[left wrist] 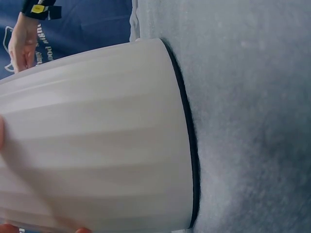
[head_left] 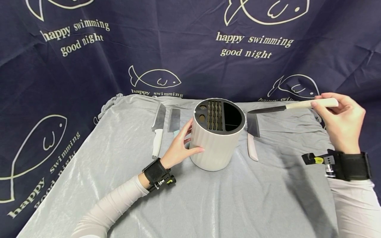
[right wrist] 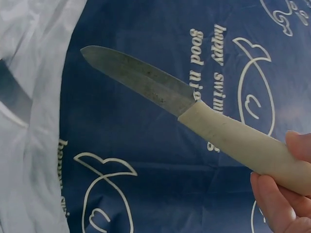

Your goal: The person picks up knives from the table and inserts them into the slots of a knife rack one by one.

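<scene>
A white ribbed knife block [head_left: 212,150] stands upright on the cloth, its black top divided into two round holes, wavy slots and one large dark opening. My left hand [head_left: 180,145] holds its left side, thumb across the front and fingers towards the back. In the left wrist view the block's ribbed wall [left wrist: 97,141] fills much of the picture. Off to the right, my right hand [head_left: 345,119] grips a paring knife [head_left: 303,104] by its cream handle. The dark blade [right wrist: 141,80] points left, towards the block, with its tip just right of the rim.
Left of the block lie a white-handled knife [head_left: 157,138] and a broad-bladed cleaver [head_left: 174,119] with a light blue handle, partly covered by the left hand. A pink-handled cleaver [head_left: 252,145] lies right of the block. Behind the grey cloth [head_left: 178,205] hangs a dark blue curtain [head_left: 199,59].
</scene>
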{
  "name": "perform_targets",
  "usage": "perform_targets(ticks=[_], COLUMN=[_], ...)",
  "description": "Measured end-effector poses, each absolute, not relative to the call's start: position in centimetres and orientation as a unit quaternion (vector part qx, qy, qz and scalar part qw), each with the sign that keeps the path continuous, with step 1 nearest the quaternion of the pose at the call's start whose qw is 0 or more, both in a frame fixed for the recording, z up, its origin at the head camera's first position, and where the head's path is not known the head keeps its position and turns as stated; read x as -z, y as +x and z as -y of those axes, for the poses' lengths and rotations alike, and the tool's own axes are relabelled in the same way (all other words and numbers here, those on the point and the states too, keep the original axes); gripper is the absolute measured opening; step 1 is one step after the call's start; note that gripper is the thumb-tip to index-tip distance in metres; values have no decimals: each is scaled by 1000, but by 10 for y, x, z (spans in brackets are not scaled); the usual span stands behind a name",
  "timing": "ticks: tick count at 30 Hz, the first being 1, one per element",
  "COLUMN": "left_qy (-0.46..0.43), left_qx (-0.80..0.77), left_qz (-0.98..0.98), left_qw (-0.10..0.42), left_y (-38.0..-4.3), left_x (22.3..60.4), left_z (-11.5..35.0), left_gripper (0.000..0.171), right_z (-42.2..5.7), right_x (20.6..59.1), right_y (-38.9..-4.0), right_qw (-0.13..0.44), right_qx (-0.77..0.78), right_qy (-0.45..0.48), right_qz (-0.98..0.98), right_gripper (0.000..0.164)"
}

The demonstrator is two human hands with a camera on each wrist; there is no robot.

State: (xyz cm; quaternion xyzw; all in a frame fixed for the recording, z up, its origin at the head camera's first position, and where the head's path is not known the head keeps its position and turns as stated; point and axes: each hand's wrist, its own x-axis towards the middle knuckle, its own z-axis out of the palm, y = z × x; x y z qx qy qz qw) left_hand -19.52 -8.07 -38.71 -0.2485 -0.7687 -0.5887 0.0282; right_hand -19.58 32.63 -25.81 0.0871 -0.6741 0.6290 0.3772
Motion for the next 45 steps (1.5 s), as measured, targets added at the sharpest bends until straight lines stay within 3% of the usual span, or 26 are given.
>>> perform_targets(ticks=[33, 45], left_qy=[-250, -253], left_qx=[584, 587], left_qz=[772, 769], left_qw=[31, 32], left_y=[-193, -191], left_x=[385, 386], left_z=[81, 82], left_gripper=[105, 105], right_z=[-302, -296], right_x=[222, 214], right_y=[-187, -178], right_qw=[360, 285], right_qx=[-805, -847], right_qy=[158, 214], right_qz=[445, 396], right_gripper=[32, 34])
